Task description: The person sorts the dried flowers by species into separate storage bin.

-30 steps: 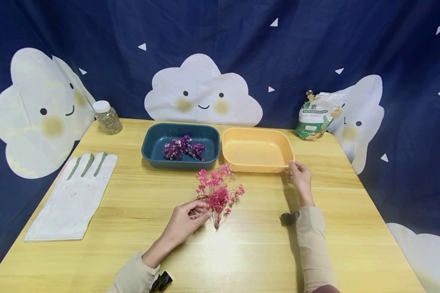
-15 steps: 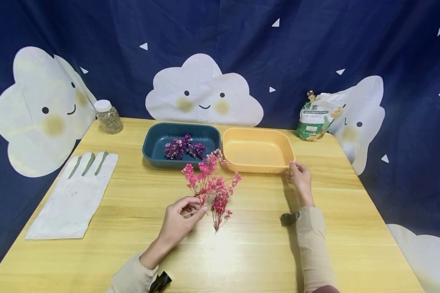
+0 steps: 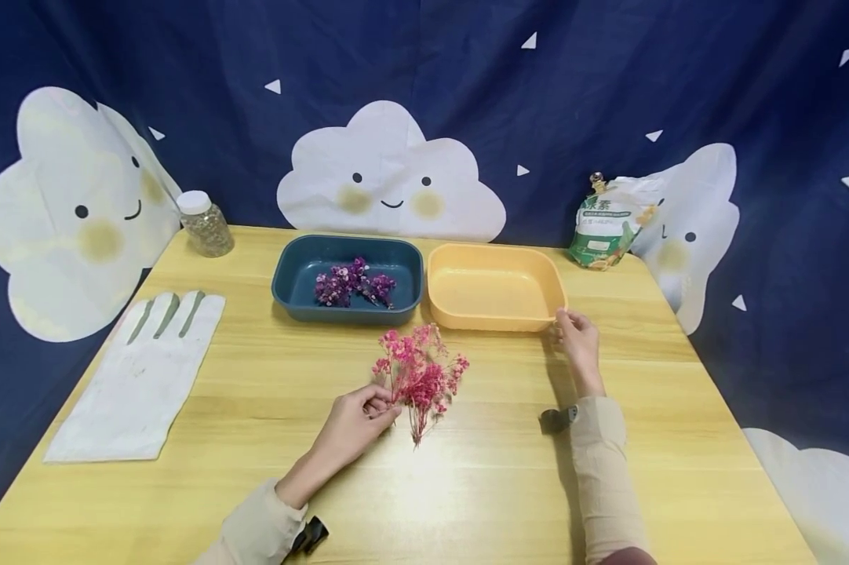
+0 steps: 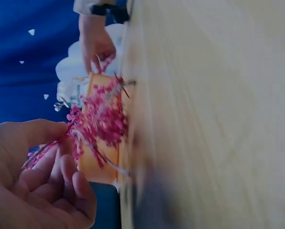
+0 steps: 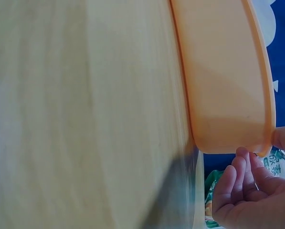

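A bunch of pink dried flowers [image 3: 428, 380] lies in the middle of the wooden table, stems toward the person. At its left side, my left hand [image 3: 354, 424] pinches a thin stem of a pink sprig between thumb and forefinger, as the left wrist view shows; that sprig overlaps the rest of the bunch. My right hand [image 3: 581, 349] holds the near right corner of a yellow plastic basin [image 3: 495, 294]. In the right wrist view its thumb [image 5: 283, 137] is at the rim and the fingertips touch the end wall.
A dark blue basin [image 3: 290, 302] with purple dried flowers [image 3: 336, 286] stands left of the yellow one. A white glove [image 3: 131, 392] lies at the left. A lidded jar [image 3: 209, 231] and a green-white bag [image 3: 601, 235] stand at the back corners, before a curtain [image 3: 220, 47].
The left hand drew a pink sprig slightly left and up, apart from the bunch, then brought it back right against the bunch. The right hand has stayed at the yellow basin.
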A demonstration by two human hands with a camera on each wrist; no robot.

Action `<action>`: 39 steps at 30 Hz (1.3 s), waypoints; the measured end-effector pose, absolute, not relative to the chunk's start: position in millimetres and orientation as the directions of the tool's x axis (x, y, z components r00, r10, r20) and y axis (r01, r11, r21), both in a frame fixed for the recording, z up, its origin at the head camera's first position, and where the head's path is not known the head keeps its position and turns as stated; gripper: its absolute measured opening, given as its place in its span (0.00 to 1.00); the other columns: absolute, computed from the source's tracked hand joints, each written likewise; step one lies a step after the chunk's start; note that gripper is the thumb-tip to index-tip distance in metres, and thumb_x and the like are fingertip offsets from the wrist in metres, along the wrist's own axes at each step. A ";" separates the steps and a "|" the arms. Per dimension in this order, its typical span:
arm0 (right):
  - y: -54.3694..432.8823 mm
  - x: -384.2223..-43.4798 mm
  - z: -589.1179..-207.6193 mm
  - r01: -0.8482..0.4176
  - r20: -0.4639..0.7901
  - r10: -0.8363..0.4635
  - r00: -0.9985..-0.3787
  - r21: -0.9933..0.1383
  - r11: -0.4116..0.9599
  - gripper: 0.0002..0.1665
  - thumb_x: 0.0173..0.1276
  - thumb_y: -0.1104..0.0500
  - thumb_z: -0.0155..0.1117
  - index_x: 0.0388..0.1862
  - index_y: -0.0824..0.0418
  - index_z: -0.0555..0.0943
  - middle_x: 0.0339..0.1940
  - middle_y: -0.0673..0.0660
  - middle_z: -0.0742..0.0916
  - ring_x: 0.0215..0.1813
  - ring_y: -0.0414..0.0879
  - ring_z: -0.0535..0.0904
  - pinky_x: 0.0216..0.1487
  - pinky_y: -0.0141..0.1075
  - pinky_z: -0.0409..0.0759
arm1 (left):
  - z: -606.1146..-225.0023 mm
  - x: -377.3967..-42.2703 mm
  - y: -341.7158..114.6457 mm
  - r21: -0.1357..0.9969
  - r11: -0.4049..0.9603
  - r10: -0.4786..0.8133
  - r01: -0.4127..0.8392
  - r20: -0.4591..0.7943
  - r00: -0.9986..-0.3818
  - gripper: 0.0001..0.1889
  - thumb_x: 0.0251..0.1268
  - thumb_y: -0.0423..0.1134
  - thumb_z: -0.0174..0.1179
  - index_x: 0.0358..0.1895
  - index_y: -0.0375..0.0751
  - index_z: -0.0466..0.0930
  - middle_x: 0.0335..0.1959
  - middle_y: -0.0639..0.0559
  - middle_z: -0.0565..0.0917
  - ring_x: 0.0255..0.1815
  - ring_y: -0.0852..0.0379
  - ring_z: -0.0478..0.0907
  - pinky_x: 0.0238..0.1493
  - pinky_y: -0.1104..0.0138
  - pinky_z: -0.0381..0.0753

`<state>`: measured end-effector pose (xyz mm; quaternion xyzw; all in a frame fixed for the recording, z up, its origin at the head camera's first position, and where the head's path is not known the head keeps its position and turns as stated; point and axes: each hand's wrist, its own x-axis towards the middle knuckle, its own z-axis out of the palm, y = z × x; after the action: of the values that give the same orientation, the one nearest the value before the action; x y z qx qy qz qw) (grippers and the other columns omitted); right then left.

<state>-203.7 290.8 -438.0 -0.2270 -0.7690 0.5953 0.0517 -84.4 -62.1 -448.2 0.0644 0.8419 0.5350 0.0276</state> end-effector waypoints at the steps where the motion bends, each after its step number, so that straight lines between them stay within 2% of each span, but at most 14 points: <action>1: 290.6 -203.9 -438.2 0.286 -0.189 0.411 -0.892 -0.940 0.187 0.32 0.73 0.46 0.52 0.63 0.70 0.69 0.42 0.53 0.77 0.37 0.40 0.78 0.40 0.29 0.82 | -449.9 -86.3 -62.8 0.896 0.435 0.143 0.090 0.030 -0.989 0.06 0.56 0.33 0.67 0.35 0.36 0.82 0.25 0.54 0.81 0.26 0.62 0.76 0.31 0.71 0.78; 5: 289.6 -204.2 -438.0 0.283 -0.185 0.414 -0.891 -0.941 0.188 0.32 0.73 0.45 0.51 0.63 0.70 0.69 0.44 0.55 0.78 0.37 0.40 0.77 0.40 0.29 0.82 | -455.8 -93.4 -66.8 0.865 0.486 0.153 0.125 0.056 -0.987 0.05 0.57 0.34 0.67 0.35 0.38 0.83 0.33 0.52 0.81 0.32 0.59 0.77 0.37 0.66 0.79; 9: 290.1 -204.3 -438.9 0.281 -0.181 0.407 -0.895 -0.938 0.202 0.33 0.73 0.45 0.50 0.64 0.69 0.68 0.47 0.57 0.78 0.39 0.40 0.77 0.43 0.30 0.81 | -457.4 -96.4 -69.3 0.870 0.477 0.161 0.123 0.051 -0.986 0.04 0.59 0.34 0.65 0.36 0.40 0.82 0.38 0.50 0.82 0.38 0.53 0.80 0.44 0.59 0.81; 14: 290.9 -204.6 -441.2 0.277 -0.174 0.402 -0.899 -0.937 0.214 0.34 0.73 0.43 0.50 0.65 0.69 0.68 0.49 0.59 0.78 0.41 0.42 0.78 0.46 0.31 0.81 | -456.2 -96.4 -68.5 0.906 0.415 0.149 0.077 0.016 -0.989 0.06 0.62 0.33 0.63 0.40 0.37 0.80 0.35 0.48 0.85 0.39 0.50 0.83 0.46 0.58 0.82; 19: 291.1 -205.1 -443.1 0.265 -0.165 0.411 -0.896 -0.943 0.200 0.32 0.73 0.45 0.51 0.63 0.69 0.69 0.45 0.57 0.78 0.39 0.41 0.77 0.43 0.30 0.81 | -453.1 -94.7 -68.1 0.930 0.363 0.124 0.061 0.016 -0.992 0.08 0.63 0.31 0.61 0.43 0.33 0.77 0.34 0.46 0.85 0.37 0.51 0.83 0.45 0.61 0.82; 23: 291.2 -205.0 -443.7 0.262 -0.162 0.418 -0.894 -0.945 0.195 0.31 0.73 0.45 0.51 0.61 0.70 0.70 0.43 0.55 0.78 0.37 0.40 0.77 0.41 0.29 0.81 | -450.3 -92.3 -69.7 0.936 0.346 0.110 0.059 0.022 -0.994 0.07 0.63 0.30 0.59 0.43 0.34 0.76 0.34 0.46 0.86 0.37 0.52 0.83 0.45 0.62 0.82; 25: 291.2 -204.6 -443.7 0.263 -0.162 0.416 -0.895 -0.944 0.198 0.32 0.73 0.44 0.51 0.61 0.70 0.70 0.43 0.54 0.78 0.37 0.40 0.77 0.40 0.28 0.81 | -448.5 -90.6 -70.9 0.931 0.359 0.108 0.071 0.034 -0.994 0.07 0.64 0.30 0.59 0.43 0.35 0.75 0.34 0.46 0.86 0.35 0.53 0.84 0.44 0.61 0.83; 27: 291.0 -204.2 -443.5 0.261 -0.159 0.412 -0.897 -0.943 0.204 0.32 0.73 0.44 0.51 0.61 0.70 0.70 0.43 0.55 0.78 0.37 0.40 0.76 0.39 0.28 0.81 | -447.6 -89.7 -72.0 0.918 0.389 0.104 0.076 0.038 -0.994 0.06 0.65 0.31 0.58 0.43 0.37 0.74 0.33 0.47 0.87 0.33 0.55 0.84 0.39 0.64 0.83; 29: 290.9 -203.7 -443.1 0.260 -0.156 0.408 -0.899 -0.942 0.212 0.33 0.73 0.43 0.50 0.61 0.70 0.70 0.45 0.57 0.78 0.37 0.40 0.76 0.38 0.27 0.80 | -447.4 -88.9 -73.3 0.907 0.415 0.105 0.073 0.032 -0.994 0.06 0.66 0.31 0.57 0.44 0.38 0.73 0.31 0.48 0.87 0.27 0.56 0.82 0.30 0.68 0.78; 31: 290.7 -203.1 -442.6 0.262 -0.158 0.404 -0.901 -0.940 0.218 0.34 0.73 0.42 0.50 0.62 0.69 0.69 0.46 0.58 0.78 0.38 0.40 0.76 0.38 0.27 0.80 | -447.4 -88.5 -74.2 0.898 0.436 0.106 0.065 0.020 -0.994 0.06 0.67 0.32 0.56 0.45 0.38 0.73 0.29 0.50 0.87 0.26 0.55 0.82 0.25 0.69 0.71; 32: 290.7 -203.0 -442.5 0.263 -0.158 0.403 -0.901 -0.940 0.219 0.34 0.72 0.42 0.50 0.62 0.69 0.70 0.46 0.59 0.78 0.38 0.40 0.75 0.38 0.28 0.80 | -447.7 -88.4 -74.7 0.894 0.443 0.107 0.063 0.018 -0.994 0.06 0.67 0.32 0.56 0.45 0.39 0.72 0.28 0.50 0.87 0.27 0.55 0.82 0.25 0.69 0.69; 36: 290.9 -202.8 -442.8 0.264 -0.162 0.404 -0.900 -0.941 0.212 0.34 0.72 0.42 0.50 0.62 0.69 0.69 0.46 0.58 0.78 0.38 0.40 0.76 0.39 0.28 0.81 | -446.8 -88.0 -75.6 0.907 0.417 0.107 0.068 0.025 -0.994 0.06 0.68 0.33 0.55 0.45 0.38 0.73 0.29 0.51 0.87 0.33 0.53 0.84 0.32 0.69 0.73; 39: 290.7 -202.8 -443.2 0.258 -0.157 0.407 -0.900 -0.944 0.206 0.34 0.72 0.43 0.51 0.61 0.70 0.70 0.44 0.58 0.78 0.36 0.39 0.77 0.37 0.28 0.81 | -444.1 -87.3 -75.4 0.937 0.339 0.104 0.086 0.054 -0.993 0.06 0.68 0.33 0.56 0.45 0.37 0.73 0.30 0.47 0.87 0.28 0.50 0.82 0.27 0.70 0.72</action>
<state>-202.8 290.7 -443.2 -0.2150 -0.7740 0.5922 0.0630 -87.3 -75.4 -444.1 0.0580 0.8182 0.5720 0.0077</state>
